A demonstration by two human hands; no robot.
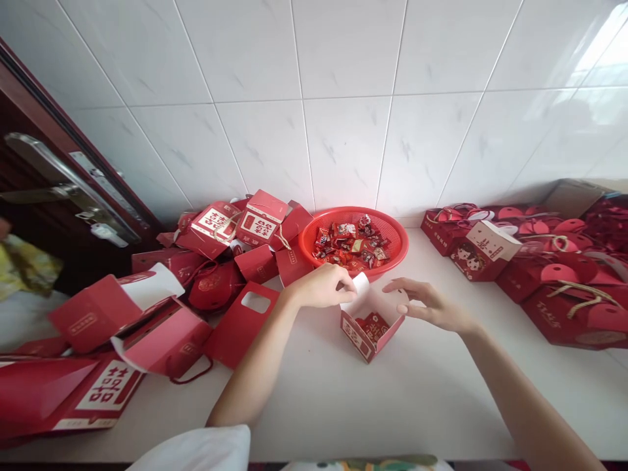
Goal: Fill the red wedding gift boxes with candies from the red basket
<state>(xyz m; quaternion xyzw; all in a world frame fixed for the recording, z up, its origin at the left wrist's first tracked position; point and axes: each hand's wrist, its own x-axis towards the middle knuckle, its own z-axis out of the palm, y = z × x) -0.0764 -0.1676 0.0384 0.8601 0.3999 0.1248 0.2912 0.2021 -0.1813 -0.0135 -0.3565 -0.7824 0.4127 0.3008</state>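
Observation:
A small red-and-white paper candy box [357, 335] stands open-topped on the counter in front of me, with red wrapped pieces [373, 325] inside. My left hand [324, 286] is at its back left, fingers curled closed on a white flap [360, 286]. At the right rim is my right hand [434, 306], its thumb and fingers apart, the thumb tip touching the box's edge. Just behind the box sits a red plastic basket [403, 245] holding several wrapped candies [353, 243].
Red gift boxes [164, 337], some with open flaps, pile up on the left. More boxes with handles [574, 311] line the right of the white counter [314, 412]. A tiled wall [348, 150] rises behind; a dark door with a metal handle [73, 186] is at left.

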